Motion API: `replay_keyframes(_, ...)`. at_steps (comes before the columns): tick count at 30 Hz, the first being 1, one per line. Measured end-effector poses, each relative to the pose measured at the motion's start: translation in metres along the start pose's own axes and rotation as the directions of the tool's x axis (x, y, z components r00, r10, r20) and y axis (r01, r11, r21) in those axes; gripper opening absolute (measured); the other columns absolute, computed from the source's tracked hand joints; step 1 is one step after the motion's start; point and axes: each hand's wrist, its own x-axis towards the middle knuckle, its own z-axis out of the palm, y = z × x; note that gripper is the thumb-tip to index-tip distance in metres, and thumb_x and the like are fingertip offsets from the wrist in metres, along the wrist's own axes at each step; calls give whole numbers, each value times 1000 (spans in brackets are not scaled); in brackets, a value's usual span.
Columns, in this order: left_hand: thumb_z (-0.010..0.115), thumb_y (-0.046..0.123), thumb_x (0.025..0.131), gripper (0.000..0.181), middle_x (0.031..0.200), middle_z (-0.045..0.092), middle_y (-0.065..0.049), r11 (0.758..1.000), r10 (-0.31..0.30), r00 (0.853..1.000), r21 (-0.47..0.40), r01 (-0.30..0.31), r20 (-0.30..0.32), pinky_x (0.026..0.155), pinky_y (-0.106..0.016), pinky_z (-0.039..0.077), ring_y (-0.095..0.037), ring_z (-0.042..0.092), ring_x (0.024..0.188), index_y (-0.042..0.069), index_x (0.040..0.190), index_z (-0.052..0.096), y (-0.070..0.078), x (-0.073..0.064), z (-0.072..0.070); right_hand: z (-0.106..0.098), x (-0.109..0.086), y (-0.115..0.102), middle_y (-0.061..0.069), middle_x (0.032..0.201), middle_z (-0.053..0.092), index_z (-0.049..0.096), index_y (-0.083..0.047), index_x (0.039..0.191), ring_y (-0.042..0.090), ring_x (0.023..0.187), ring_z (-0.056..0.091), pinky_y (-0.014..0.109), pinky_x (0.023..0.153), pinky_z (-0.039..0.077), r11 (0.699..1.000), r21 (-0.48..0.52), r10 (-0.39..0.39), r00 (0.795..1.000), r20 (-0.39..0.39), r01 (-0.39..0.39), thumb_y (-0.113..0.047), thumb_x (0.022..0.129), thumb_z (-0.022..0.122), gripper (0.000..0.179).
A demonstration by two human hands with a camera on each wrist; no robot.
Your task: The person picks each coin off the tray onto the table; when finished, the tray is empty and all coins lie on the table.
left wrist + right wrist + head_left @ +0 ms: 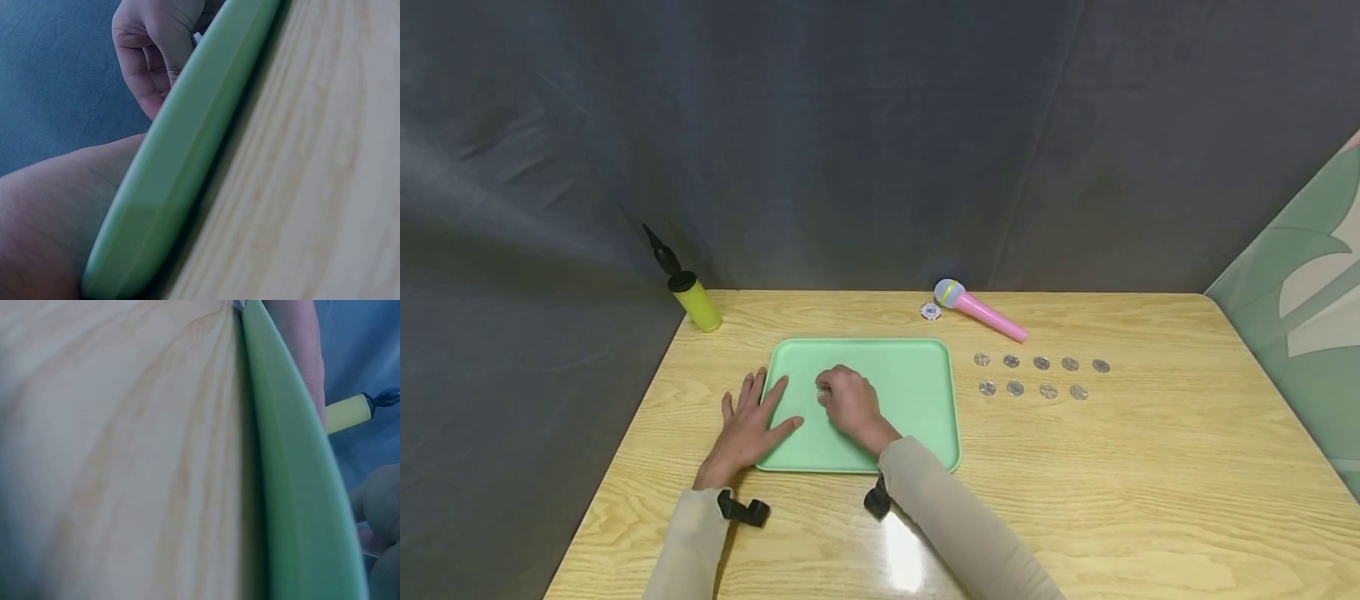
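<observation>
A mint-green tray (917, 392) lies on the wooden table. Over its left half my right hand (853, 410) has its fingers curled down, pinching a silver coin (822, 394) just above or against the tray floor. A bit of the coin's ridged edge (198, 38) shows by the fingers in the left wrist view. My left hand (743, 435) rests across the tray's left rim with fingers spread, the thumb reaching inside. To the right of the tray, several silver coins (1015, 388) lie flat in two rows.
Behind the tray lie a toy microphone (988, 317) with a pink handle and a white poker chip (930, 311). A yellow-green cylinder with a black top (702, 308) stands at the back left. A dark curtain (880, 150) hangs behind the table.
</observation>
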Motion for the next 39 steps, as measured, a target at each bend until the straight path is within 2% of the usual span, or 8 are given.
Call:
replay_keyframes(9, 59, 49, 96, 80, 168, 7, -26, 1000, -6, 1000, 4, 6, 7, 113, -77, -3, -49, 1, 155, 12, 159, 28, 1, 1, -1, 0, 1, -1, 3, 97, 72, 76, -13, 109, 16, 86, 69, 28, 68, 57, 999, -35, 5, 1000, 23, -4, -15, 90, 73, 19)
replay_keyframes(16, 59, 50, 96, 80, 168, 6, -26, 1000, -14, 1000, 2, 14, 14, 114, -76, -3, -48, 1, 156, 13, 159, 28, 0, 0, -1, -5, -1, 3, 3, 89, 68, 77, -10, 92, 15, 82, 63, 28, 69, 52, 998, 61, 15, 1000, 17, -16, -13, 91, 73, 6)
replay_keyframes(24, 58, 50, 96, 80, 168, 5, -24, 1000, -16, 1000, 4, 16, 18, 114, -75, -4, -47, 0, 156, 14, 160, 26, -2, 1, 0, -10, -3, 10, 2, 77, 72, 77, -9, 84, 8, 69, 59, 22, 63, 49, 989, 136, -42, 998, -49, 48, -6, 85, 75, 4)
replay_keyframes(27, 57, 51, 96, 80, 168, 5, -24, 1000, -14, 1000, 4, 14, 17, 114, -75, -4, -47, -1, 156, 14, 160, 26, -2, 1, 0, -13, -3, 12, 2, 73, 72, 76, -7, 81, 4, 64, 56, 19, 62, 48, 983, 176, -42, 998, -48, 50, -6, 85, 76, 5)
replay_keyframes(34, 58, 51, 96, 80, 168, 6, -24, 1000, -12, 1000, 1, 12, 17, 114, -75, -4, -46, 0, 156, 15, 160, 26, -4, 2, 1, -22, -5, 18, 5, 66, 72, 74, -1, 83, 4, 51, 63, 17, 55, 49, 938, 345, 12, 999, 39, -25, -4, 86, 73, 5)
replay_keyframes(39, 58, 51, 96, 80, 169, 5, -24, 1000, -11, 1000, 4, 11, 15, 115, -74, -5, -46, -1, 156, 15, 160, 26, -5, 3, 2, -29, -8, 22, 8, 68, 74, 75, 1, 85, 8, 51, 65, 18, 52, 51, 904, 423, 41, 996, 73, -68, -3, 87, 73, 5)
